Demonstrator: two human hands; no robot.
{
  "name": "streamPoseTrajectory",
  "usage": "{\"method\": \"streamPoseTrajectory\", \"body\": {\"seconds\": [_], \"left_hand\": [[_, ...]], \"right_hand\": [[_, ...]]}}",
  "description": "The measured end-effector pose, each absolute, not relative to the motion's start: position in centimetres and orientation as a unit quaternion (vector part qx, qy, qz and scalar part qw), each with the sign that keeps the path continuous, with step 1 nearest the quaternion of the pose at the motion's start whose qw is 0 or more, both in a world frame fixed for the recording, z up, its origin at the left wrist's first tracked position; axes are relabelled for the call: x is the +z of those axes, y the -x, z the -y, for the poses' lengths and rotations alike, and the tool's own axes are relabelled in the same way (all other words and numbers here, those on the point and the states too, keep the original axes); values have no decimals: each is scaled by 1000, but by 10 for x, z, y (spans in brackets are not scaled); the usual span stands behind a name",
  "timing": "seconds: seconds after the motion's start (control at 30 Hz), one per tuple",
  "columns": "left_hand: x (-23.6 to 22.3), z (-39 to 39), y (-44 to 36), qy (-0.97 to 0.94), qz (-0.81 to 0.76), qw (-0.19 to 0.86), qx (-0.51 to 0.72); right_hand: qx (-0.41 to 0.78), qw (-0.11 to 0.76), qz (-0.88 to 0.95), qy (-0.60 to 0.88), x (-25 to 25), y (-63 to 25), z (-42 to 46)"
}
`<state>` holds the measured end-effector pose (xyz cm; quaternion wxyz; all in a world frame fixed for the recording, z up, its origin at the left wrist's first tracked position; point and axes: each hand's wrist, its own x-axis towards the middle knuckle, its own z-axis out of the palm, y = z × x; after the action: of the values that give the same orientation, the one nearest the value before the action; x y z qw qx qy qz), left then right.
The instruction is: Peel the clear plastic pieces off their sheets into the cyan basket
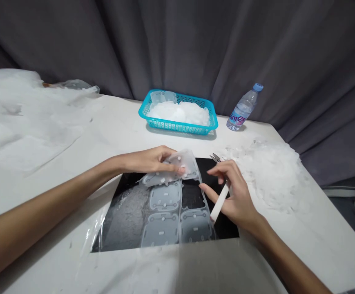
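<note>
My left hand (pixel 161 161) grips the lifted top edge of a translucent plastic sheet (pixel 165 197) with moulded rounded panels. The sheet's upper part bends up under the thumb, and one panel opening shows the black mat (pixel 220 228) beneath. My right hand (pixel 234 192) is right of the sheet, thumb and index finger apart near its edge. Held in its palm is a pair of white-handled snips (pixel 220 204); the handle slants down left, and two pointed metal tips show beyond the fingers. The hand hides the middle of the tool.
A turquoise basket (pixel 177 125) of white translucent pieces stands at the back, with a water bottle (pixel 243 108) to its right. Plastic scraps (pixel 275 171) are heaped at the right. Thin white sheeting (pixel 21 118) covers the table's left side. A grey curtain (pixel 177 45) hangs behind.
</note>
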<state>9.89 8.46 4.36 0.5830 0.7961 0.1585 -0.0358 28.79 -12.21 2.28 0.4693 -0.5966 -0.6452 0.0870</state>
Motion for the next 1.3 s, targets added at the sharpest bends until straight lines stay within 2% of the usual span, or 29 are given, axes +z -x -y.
{"method": "streamPoseTrajectory", "body": {"seconds": [0.07,0.23,0.37,0.5,0.63,0.77,0.97,1.03,1.17,1.3], "left_hand": [[41,-86,-98,-781,-199,592,-12],[34,-97,-94,-726,-242,643,-5],[30,-105,-87,-694,-282,662,-28],[28,-108,-81,-669,-307,676,-45],[33,-111,-73,-664,-296,681,-86],[39,-109,-59,-660,-283,685,-121],[37,-90,-20,-582,-287,759,-60],[36,-82,-10,-559,-283,779,-31],[36,-60,-3,-510,-311,801,35],[30,-29,-6,-461,-348,810,99]], "right_hand": [[103,441,665,594,30,-289,127],[257,208,796,507,40,-271,151],[200,106,868,442,26,-246,172],[142,58,880,449,15,-237,183],[90,61,891,441,17,-246,185],[32,64,862,502,39,-267,176],[-214,104,820,521,76,-309,153],[-256,120,798,532,78,-323,143],[-236,221,753,574,68,-343,106],[-53,306,675,669,47,-351,56]]}}
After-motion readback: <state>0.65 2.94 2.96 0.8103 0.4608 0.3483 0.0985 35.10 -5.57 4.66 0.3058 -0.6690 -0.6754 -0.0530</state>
